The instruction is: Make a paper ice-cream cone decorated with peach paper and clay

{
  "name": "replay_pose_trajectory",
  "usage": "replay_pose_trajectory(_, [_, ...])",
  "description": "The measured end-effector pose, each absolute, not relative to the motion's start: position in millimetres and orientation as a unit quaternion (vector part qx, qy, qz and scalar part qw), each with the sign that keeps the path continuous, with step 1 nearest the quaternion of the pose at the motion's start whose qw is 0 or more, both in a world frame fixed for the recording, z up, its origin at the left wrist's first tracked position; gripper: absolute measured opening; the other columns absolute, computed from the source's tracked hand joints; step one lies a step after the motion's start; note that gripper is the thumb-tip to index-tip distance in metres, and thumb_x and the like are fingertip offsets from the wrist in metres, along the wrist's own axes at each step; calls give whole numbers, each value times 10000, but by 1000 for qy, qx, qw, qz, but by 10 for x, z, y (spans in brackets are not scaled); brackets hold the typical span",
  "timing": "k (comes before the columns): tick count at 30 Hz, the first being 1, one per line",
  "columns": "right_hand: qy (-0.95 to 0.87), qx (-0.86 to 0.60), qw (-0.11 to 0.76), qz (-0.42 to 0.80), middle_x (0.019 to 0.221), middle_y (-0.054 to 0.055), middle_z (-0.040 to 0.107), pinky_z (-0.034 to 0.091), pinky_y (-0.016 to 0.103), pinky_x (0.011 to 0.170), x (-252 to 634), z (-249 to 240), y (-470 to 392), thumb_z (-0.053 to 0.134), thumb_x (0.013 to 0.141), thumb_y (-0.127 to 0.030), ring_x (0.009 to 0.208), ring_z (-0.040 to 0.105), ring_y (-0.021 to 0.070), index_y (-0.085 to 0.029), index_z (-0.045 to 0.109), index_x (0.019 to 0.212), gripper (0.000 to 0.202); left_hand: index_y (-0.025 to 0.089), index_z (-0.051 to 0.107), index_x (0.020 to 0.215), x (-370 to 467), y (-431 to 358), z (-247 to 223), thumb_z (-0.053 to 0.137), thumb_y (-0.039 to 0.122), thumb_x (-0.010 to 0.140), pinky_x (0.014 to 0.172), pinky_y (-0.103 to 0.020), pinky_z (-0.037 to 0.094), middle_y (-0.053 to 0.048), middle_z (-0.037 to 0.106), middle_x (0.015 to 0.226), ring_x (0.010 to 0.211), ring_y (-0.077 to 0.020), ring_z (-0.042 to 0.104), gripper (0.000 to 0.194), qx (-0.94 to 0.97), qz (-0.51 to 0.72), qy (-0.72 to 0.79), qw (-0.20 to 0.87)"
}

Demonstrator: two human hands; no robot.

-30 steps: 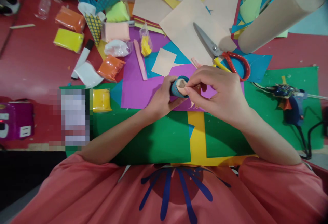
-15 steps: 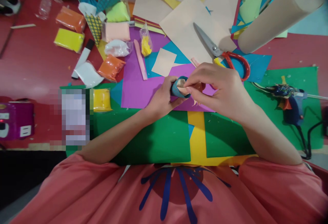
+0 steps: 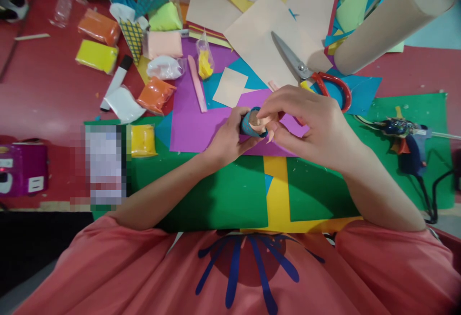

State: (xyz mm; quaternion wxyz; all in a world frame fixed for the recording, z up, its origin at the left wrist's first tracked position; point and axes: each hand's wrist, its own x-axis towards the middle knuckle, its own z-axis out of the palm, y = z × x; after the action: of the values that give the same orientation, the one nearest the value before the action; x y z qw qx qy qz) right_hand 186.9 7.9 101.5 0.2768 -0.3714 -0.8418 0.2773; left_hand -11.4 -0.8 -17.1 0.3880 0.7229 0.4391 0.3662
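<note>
My left hand (image 3: 230, 137) is wrapped round a small blue cone-like roll (image 3: 248, 125) whose open end faces right. Pale peach paper strips (image 3: 260, 126) curl out of that opening. At the opening, my right hand (image 3: 306, 123) pinches the peach strips between thumb and fingers. Under both hands lies a purple sheet (image 3: 216, 130), on top of green sheets (image 3: 223, 190). Red-handled scissors (image 3: 304, 71) rest just beyond my right hand with the blades pointing away to the left.
Clay packets (image 3: 156, 95), a marker (image 3: 117, 82) and patterned cones (image 3: 132, 39) sit at the left. A glue gun (image 3: 410, 154) with its cord lies on the right, below a large cardboard tube (image 3: 389, 24). A purple box (image 3: 25, 168) is at the far left.
My right hand has shifted slightly and its fingers have spread a little. More of the peach strips now shows at the roll's opening. My left hand has stayed in place.
</note>
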Motion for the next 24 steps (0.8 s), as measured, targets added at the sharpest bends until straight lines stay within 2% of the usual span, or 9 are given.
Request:
replay_pose_trajectory(4, [-834,-367,282,299,942,10,732,577,340,858,1886,1029,99,533,932,-179,903,703,176,-255,625,923,119,290,482,1174,-111,-8,-209,586,715,849,633,-328,514,-29,650,966,756,-183,658,544,720,372,439,388])
replay_pose_trajectory(8, [-826,-355,302,317,969,19,727,576,323,828,1908,1021,116,508,902,-114,908,706,171,-241,611,926,165,282,456,1190,-120,-8,-258,594,702,852,669,-326,517,-36,639,1002,811,-189,657,557,727,373,439,373])
replay_pose_trajectory(15, [-804,-315,344,368,926,47,701,581,251,776,1898,970,147,500,866,-52,836,675,114,-183,602,931,179,251,448,1209,-119,-17,-270,687,575,845,768,-328,527,-51,634,1056,905,-195,652,543,734,352,443,376])
replay_pose_trajectory(20, [-768,-342,339,422,933,11,675,609,268,814,1884,946,137,514,892,-95,885,700,128,-231,567,910,147,241,444,1222,-109,-18,-236,714,524,840,770,-320,529,-59,644,1110,913,-190,668,547,740,350,442,366])
replay_pose_trajectory(24, [-743,-327,358,461,922,-12,651,621,261,813,1886,925,125,587,898,-176,892,699,126,-250,535,987,127,230,442,1197,-109,-12,-203,717,493,840,743,-306,533,-51,649,1104,913,-189,684,522,751,346,441,349])
